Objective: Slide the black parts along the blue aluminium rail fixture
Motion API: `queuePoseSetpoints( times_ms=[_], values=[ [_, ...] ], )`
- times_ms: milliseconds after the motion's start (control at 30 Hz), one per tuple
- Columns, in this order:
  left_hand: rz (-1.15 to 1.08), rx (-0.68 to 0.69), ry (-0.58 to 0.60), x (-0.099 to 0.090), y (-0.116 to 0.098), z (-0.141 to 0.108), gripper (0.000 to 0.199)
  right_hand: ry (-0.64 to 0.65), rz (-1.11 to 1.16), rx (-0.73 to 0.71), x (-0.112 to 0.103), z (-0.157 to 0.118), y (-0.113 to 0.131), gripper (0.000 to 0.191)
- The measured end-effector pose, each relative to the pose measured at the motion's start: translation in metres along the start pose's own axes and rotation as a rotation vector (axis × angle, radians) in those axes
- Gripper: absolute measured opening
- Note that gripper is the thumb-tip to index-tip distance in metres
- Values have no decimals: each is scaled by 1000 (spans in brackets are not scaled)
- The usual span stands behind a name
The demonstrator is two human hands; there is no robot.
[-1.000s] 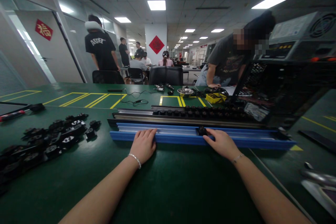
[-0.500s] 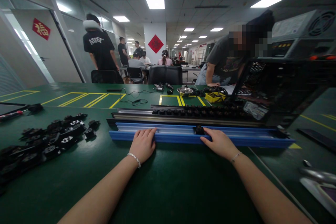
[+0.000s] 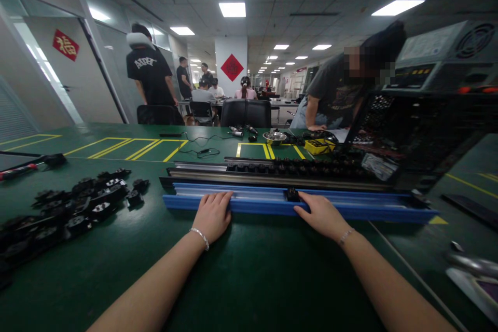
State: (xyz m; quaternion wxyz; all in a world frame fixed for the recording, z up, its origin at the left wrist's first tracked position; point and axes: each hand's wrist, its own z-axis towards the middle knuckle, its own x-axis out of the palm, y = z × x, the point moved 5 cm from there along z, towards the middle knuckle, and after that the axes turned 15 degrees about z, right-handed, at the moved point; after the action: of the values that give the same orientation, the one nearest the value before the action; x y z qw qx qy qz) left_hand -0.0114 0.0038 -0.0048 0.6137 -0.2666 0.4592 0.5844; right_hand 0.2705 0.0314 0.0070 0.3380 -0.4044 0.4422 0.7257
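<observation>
A long blue rail [image 3: 249, 206] with an open channel lies crosswise in front of me on the green table. My left hand [image 3: 213, 212] is closed over its near wall, left of the middle, with fingertips inside the channel. In that channel sits a small black block [image 3: 291, 194], which looks like a socket module. My right hand [image 3: 321, 213] has its fingertips against the block's right side, while the thumb lies at the rail's near wall. Right behind is a dark metal rail [image 3: 280, 179], and beyond it a row of similar black modules [image 3: 311, 168].
Many loose black modules [image 3: 101, 210] are heaped at the left. An open black computer case [image 3: 412, 140] stands at right, with a metal-and-purple object [image 3: 478, 275] nearer me. A steel bowl [image 3: 274, 138] and yellow box [image 3: 319, 146] lie farther back. A co-worker [image 3: 330, 93] leans over the table.
My right hand and the black block have slid slightly left along the blue rail's channel. The left hand stays at the same spot on the rail.
</observation>
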Motion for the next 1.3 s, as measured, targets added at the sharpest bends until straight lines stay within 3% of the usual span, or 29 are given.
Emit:
queuePoseSetpoints(
  times_ms=[1300],
  values=[
    [17, 12, -40, 1, 0, -2, 47, 94, -28, -21, 13, -1, 10, 57]
  ],
)
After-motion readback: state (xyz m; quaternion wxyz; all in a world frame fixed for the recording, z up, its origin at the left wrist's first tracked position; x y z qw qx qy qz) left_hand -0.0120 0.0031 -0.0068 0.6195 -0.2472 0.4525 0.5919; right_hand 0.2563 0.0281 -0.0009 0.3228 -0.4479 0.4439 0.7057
